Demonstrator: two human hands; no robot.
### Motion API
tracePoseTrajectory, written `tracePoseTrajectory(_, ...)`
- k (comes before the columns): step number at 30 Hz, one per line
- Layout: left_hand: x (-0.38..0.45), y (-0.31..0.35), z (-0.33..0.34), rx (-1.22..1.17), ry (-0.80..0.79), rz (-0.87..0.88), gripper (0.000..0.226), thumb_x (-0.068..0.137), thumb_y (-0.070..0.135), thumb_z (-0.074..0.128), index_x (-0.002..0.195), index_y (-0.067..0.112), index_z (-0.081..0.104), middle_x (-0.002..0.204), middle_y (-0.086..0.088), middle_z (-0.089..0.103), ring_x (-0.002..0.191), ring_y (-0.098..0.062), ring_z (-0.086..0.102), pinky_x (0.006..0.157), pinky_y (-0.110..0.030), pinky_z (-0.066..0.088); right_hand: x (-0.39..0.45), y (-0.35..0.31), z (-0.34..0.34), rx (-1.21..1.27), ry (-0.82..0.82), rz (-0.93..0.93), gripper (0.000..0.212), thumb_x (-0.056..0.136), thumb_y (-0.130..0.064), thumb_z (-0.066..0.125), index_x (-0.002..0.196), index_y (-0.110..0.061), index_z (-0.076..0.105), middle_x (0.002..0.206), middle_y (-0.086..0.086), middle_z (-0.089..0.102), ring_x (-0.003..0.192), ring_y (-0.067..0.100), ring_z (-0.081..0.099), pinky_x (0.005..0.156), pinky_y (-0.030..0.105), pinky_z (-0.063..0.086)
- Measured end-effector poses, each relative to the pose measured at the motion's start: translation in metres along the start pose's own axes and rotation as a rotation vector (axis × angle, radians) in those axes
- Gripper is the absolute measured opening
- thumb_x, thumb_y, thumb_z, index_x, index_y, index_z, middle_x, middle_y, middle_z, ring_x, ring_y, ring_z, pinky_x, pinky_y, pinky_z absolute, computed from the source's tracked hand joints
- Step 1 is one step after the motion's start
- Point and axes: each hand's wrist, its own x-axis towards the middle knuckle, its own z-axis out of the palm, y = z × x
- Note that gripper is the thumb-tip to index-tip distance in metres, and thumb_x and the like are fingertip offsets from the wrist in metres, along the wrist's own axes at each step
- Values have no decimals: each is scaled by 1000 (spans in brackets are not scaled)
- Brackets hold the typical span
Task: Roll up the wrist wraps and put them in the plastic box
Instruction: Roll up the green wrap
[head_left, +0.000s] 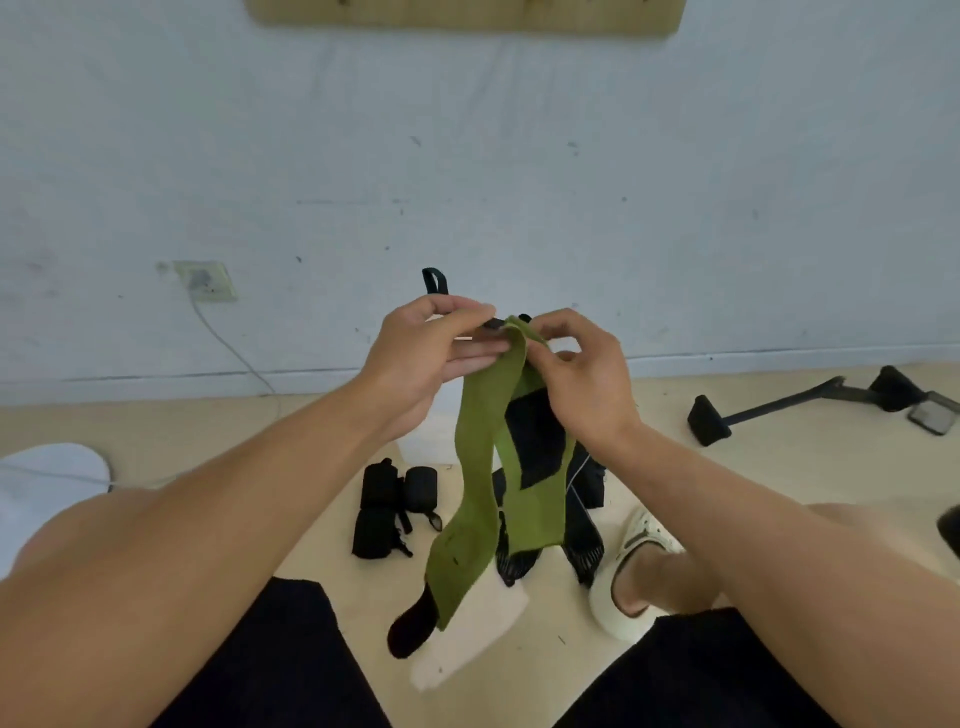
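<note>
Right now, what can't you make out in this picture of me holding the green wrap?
- Plastic box: none plainly visible in the head view; a pale shape behind the green wrap and left hand could be it, mostly hidden.
- Top end of the wrap: covered by the fingers of both hands; right hand.
- Black wraps on the floor: too dark and blurred to count.
- Dark pile behind the wrap: partly hidden.

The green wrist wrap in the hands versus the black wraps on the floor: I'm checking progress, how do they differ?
The long green fabric wrist wrap hangs unrolled, pinched at its top by the left hand and right hand; the black fabric wraps lie on the floor as compact bundles, untouched. Green versus black.
</note>
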Motion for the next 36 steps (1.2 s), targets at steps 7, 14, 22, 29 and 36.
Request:
tracePoseTrajectory(7,-3,-9,-24,105,-8,86,27,95,0,69,121,0,62,107,-12,80,103,-22,78,91,-27,61,-11,-6,15,250,-195,237,8,106,-28,57,104,-24,63,82,17,68,72,26,62,70,40,51)
tracePoseTrajectory(14,25,-36,-50,136,64,69,21,98,-1,67,117,5,64,103,-9,81,101,-20,78,97,-33,60,5,24,57,273,-221,361,23,93,-16,77,111,-22,63,98,-1,76,84,16,77,81,34,60)
tracePoseTrajectory(22,65,-95,-96,387,196,-154,114,67,48,91,161,28,29,134,8,64,123,-8,62,107,-33,47,52,60,77,388,-229,468,26,97,-5,69,122,-7,63,103,13,80,93,29,78,89,42,62)
tracePoseTrajectory(29,85,-125,-106,77,87,-229,37,93,23,73,128,12,70,119,-4,78,112,-22,74,101,-43,56,78,72,105,418,-273,514,28,96,-15,72,123,-10,64,103,9,80,94,24,78,80,35,65)
tracePoseTrajectory(36,102,-124,-110,-206,368,-392,32,97,27,72,122,7,72,115,-14,78,103,-33,76,84,-52,63,74,118,107,76,-654,606,47,80,-30,88,121,-17,69,104,3,81,96,21,79,97,43,60)
